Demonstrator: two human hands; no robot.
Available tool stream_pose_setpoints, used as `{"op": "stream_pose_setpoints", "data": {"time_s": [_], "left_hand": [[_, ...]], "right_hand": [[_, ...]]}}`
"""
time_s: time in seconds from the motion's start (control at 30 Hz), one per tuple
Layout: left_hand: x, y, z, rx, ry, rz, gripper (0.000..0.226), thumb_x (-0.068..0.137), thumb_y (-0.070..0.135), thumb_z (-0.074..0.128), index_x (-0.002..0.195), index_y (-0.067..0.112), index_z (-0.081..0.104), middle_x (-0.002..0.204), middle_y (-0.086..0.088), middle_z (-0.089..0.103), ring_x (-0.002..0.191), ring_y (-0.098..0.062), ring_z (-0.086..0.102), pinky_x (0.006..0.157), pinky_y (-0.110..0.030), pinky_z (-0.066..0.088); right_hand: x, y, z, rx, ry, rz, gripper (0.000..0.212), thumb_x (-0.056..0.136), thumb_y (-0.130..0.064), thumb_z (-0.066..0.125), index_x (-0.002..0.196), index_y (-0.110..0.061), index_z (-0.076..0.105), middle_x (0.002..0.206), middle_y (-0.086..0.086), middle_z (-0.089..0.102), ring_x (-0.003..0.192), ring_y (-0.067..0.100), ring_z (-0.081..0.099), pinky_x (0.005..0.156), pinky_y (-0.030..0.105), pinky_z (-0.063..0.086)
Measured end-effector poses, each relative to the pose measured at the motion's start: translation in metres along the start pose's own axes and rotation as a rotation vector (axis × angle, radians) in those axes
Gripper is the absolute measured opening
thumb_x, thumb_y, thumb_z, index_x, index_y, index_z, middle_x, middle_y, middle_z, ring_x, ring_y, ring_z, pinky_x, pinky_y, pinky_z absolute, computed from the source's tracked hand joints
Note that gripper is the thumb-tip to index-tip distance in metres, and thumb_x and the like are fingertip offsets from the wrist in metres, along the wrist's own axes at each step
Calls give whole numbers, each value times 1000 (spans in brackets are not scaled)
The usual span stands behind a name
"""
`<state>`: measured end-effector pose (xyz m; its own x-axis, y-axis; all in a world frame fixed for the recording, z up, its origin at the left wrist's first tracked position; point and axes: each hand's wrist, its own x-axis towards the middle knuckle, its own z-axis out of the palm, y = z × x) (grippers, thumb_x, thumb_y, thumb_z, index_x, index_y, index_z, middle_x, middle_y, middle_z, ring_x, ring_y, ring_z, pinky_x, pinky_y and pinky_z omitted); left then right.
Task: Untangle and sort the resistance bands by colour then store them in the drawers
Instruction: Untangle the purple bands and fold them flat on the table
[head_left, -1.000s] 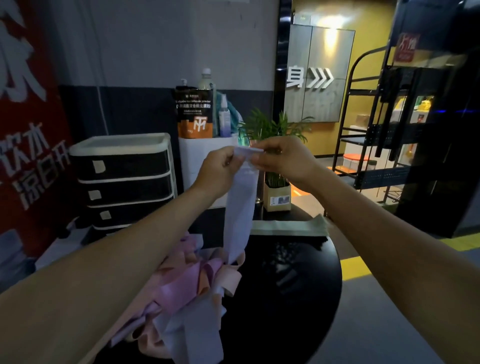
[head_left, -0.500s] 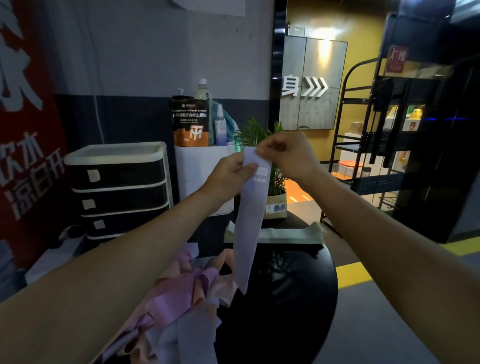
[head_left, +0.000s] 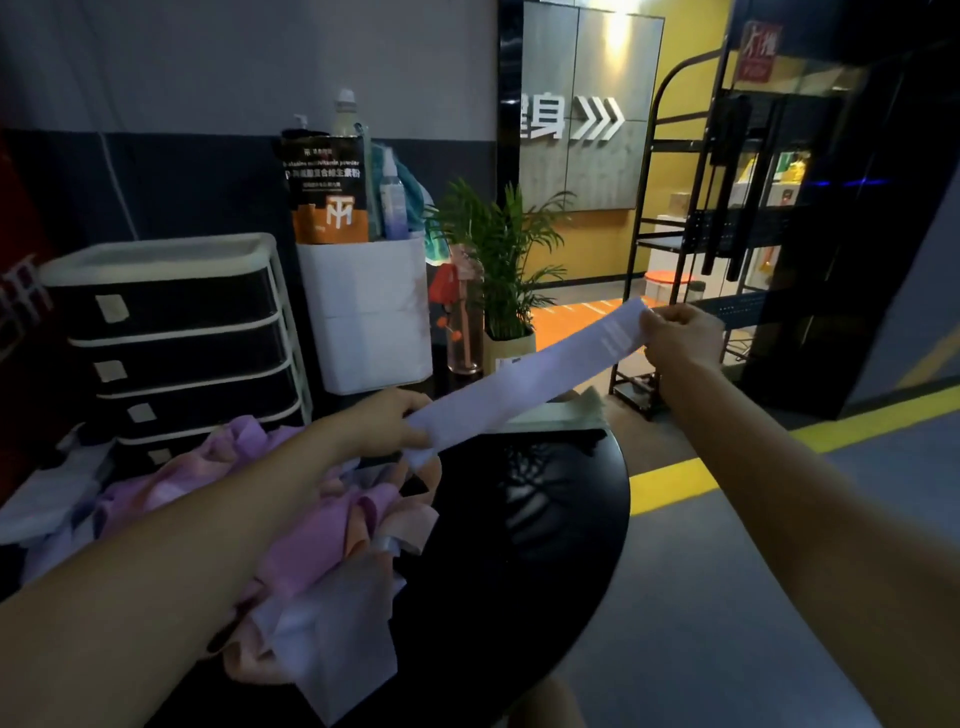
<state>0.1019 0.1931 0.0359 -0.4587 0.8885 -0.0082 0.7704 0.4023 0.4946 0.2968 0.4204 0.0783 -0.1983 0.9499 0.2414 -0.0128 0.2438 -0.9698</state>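
Head view shows me pinching one pale lilac band (head_left: 524, 387) taut between my left hand (head_left: 387, 423) and right hand (head_left: 678, 335) above the table (head_left: 545, 545), likely to straighten it clear of the tangled pile (head_left: 311, 525) before the drawers (head_left: 171, 353).

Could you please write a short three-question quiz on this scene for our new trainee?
1. True or false: both hands hold the pale lilac band.
2. Which hand is higher? A) left hand B) right hand
3. Fill in: the tangled pile of bands lies on the black round ____.

Key: 1 true. 2 B. 3 table.
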Motion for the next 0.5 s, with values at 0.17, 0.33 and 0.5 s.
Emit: {"op": "stream_pose_setpoints", "data": {"time_s": [0.17,0.33,0.5], "left_hand": [[5,-15,6,-612,153,-215,18,88,9,63,73,11,53,63,-4,50,49,-8,51,44,-18,45],[32,-12,28,-877,476,-311,16,88,7,62,74,13,56,80,-3,58,78,-15,57,53,-17,55],[60,-24,51,-563,566,-338,6,84,15,67,81,10,65,94,-11,67,91,-28,63,84,-36,52]], "right_hand": [[-1,42,-9,-25,19,112,6,91,-18,58,88,-14,60,100,10,59,92,22,57,83,36,49],[-3,88,-9,-159,-84,235,17,90,-16,58,74,-15,59,83,9,61,81,22,57,86,43,51],[-2,120,-5,-241,-85,275,14,88,-10,61,88,2,66,87,21,64,80,26,57,79,45,51]]}}
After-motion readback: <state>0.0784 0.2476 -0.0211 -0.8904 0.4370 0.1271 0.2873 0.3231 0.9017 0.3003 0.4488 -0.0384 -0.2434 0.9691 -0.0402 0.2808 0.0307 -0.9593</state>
